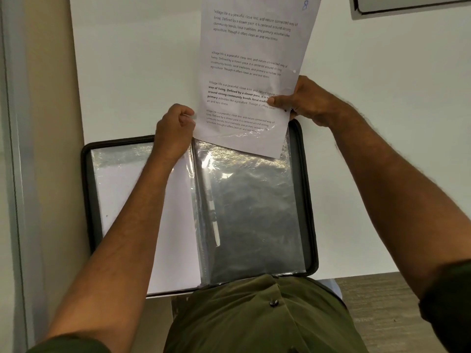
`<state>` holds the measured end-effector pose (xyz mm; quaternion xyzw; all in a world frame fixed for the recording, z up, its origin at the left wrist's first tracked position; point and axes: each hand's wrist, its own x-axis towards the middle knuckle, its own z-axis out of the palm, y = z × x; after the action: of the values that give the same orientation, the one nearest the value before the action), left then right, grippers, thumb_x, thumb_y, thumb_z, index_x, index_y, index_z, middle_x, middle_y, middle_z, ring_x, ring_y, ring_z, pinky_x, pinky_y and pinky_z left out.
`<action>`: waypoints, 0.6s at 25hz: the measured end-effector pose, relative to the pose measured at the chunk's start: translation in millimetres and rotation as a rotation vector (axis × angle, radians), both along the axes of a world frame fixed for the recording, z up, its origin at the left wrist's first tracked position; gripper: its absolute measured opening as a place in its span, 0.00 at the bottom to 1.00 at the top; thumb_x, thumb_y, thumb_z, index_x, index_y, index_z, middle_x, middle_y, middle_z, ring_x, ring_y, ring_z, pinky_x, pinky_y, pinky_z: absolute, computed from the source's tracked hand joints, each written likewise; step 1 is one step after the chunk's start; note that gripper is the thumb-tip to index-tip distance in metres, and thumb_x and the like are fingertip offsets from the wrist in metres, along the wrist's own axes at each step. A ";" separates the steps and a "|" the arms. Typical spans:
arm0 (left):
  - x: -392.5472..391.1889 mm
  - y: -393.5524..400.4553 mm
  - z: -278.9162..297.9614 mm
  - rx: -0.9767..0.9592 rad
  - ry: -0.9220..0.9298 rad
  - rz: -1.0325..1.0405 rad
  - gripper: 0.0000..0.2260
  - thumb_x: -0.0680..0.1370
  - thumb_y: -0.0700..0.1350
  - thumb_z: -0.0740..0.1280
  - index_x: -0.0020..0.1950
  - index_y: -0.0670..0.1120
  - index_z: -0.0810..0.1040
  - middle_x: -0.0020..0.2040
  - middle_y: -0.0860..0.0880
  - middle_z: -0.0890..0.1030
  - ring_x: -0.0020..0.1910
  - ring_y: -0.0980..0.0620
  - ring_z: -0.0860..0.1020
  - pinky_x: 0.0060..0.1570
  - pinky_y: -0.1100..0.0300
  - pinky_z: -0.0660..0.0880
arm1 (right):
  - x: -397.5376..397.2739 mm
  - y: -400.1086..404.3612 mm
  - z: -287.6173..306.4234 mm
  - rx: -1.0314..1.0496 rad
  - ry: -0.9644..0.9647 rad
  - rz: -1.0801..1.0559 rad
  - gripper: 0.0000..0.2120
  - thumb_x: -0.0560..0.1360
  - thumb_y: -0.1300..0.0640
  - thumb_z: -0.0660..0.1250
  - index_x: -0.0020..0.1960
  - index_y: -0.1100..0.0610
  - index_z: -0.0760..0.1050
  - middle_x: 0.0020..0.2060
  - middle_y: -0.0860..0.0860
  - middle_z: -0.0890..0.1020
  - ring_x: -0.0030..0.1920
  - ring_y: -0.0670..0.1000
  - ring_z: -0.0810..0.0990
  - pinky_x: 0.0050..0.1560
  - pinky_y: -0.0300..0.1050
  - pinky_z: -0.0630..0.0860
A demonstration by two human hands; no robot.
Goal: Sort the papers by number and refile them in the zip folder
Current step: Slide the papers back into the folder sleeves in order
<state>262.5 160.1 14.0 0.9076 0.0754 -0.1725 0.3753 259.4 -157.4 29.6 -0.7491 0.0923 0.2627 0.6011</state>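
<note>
the right hand pinches the thin, floppy paper marked 8 by its edge while the left hand grips the slippery sleeve's mouth in the open zip folder.

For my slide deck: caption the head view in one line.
Both hands, left hand and right hand, feed the sheet numbered 8 into a clear sleeve of the open zip folder.

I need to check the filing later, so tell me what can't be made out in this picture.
- Sheet, head view: top cut off by the frame edge; a handwritten mark, likely 8, only just shows.
- Sleeve: glare hides what it holds.
- Left page: left hand and forearm cover part; no number visible.
- Right hand: fingers hidden behind the sheet.
</note>
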 end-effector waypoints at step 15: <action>18.2 9.5 -1.0 0.016 0.199 -0.229 0.07 0.79 0.41 0.71 0.48 0.37 0.81 0.41 0.45 0.79 0.41 0.49 0.75 0.48 0.56 0.72 | 13.6 -7.9 -1.9 -0.054 0.053 0.102 0.27 0.80 0.58 0.72 0.77 0.55 0.69 0.66 0.53 0.81 0.60 0.54 0.84 0.46 0.43 0.84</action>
<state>280.7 169.6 12.9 0.8916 0.0094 -0.3026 0.3368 273.0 -165.3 27.7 -0.7614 0.0770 0.3102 0.5641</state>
